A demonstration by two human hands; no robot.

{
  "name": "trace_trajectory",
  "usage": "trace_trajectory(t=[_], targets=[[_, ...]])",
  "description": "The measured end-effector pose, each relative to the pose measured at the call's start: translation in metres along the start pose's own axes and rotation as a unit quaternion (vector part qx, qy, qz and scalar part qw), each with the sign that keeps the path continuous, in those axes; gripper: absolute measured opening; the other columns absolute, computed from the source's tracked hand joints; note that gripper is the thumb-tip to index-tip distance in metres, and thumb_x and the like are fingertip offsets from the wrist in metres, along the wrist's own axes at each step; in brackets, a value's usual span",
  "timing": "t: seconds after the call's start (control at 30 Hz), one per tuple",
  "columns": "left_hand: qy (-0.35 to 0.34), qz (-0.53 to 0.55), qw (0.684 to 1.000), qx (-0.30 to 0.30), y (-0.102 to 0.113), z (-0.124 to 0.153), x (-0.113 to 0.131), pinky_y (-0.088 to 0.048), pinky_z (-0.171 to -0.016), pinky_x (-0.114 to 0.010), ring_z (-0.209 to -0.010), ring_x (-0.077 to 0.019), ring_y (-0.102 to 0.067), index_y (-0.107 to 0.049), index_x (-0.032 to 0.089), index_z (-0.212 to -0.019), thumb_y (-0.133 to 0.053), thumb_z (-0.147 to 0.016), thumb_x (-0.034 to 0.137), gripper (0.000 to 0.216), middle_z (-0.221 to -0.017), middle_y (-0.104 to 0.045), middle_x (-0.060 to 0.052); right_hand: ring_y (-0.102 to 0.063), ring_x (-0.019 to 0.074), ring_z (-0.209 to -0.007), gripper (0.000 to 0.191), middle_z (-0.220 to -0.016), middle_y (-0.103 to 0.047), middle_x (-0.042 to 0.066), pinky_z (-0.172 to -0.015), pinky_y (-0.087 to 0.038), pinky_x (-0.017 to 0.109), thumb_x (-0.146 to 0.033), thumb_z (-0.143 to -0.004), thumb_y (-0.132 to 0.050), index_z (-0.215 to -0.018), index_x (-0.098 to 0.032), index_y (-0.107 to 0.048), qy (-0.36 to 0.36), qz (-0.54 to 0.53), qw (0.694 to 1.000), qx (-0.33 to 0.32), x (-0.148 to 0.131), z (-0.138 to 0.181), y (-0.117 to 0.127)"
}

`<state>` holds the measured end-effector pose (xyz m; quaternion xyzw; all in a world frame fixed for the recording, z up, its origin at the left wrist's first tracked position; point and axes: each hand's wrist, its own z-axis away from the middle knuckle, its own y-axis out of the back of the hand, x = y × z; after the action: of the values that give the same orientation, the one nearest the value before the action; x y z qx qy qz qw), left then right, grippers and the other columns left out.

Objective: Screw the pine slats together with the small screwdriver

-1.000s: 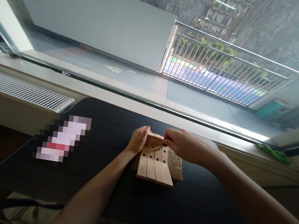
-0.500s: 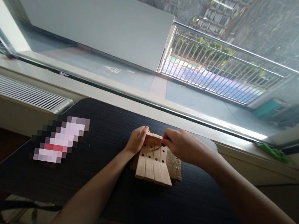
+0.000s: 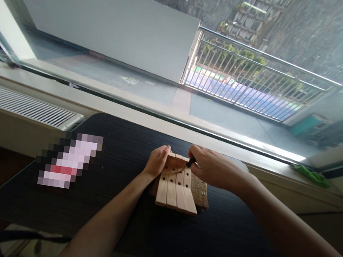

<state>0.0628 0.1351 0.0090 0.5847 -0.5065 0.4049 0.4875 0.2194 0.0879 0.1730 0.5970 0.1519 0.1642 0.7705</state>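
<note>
On the dark table stands a small piece of pale wooden slats (image 3: 177, 199), bent where its lower boards meet an upright back, with two rows of dark round holes. My left hand (image 3: 156, 160) is closed on its upper left edge. In my right hand (image 3: 207, 165), closed, is a thin tool like a screwdriver (image 3: 191, 162) with a black handle. Its narrow shaft slants down left, the tip at a hole in the third slat; how deep it sits I cannot tell. Under and behind the slats lies a brown, rough-textured block (image 3: 200, 191).
The black table (image 3: 117, 146) has rounded corners. A blurred-out pink and red item (image 3: 70, 158) lies on its left side. Beyond are a windowsill (image 3: 147, 119), a white radiator (image 3: 26, 104) at left and a green cloth (image 3: 311, 175) at right.
My right hand has shifted slightly, with the wrist turned, so more of the tool's black handle shows. My left hand and the wooden slats stay in place.
</note>
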Motion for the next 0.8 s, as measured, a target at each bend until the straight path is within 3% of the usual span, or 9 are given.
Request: trace_trajectory(t=[0.27, 0.8], targets=[[0.005, -0.007, 1.0, -0.001, 0.001, 0.0, 0.003, -0.038, -0.06, -0.03, -0.063, -0.0182, -0.053, -0.053, 0.02, -0.064, -0.034, -0.091, 0.045, 0.042, -0.061, -0.056, -0.001, -0.053, 0.0151, -0.073, 0.019, -0.093, -0.066, 0.007, -0.063, -0.035, 0.026, -0.014, -0.088, -0.042, -0.102, -0.017, -0.053, 0.069, -0.08, 0.994, -0.032, 0.006, -0.003, -0.001], [0.009, -0.005, 1.0, -0.003, 0.001, 0.001, 0.006, -0.039, -0.062, -0.03, -0.065, -0.0187, -0.052, -0.052, 0.021, -0.063, -0.033, -0.089, 0.048, 0.041, -0.062, -0.056, -0.001, -0.056, 0.0145, -0.069, 0.015, -0.089, -0.067, 0.006, -0.055, -0.033, 0.026, -0.026, -0.093, -0.046, -0.102, -0.02, -0.056, 0.043, -0.07, 0.995, -0.049, 0.018, 0.002, -0.002]])
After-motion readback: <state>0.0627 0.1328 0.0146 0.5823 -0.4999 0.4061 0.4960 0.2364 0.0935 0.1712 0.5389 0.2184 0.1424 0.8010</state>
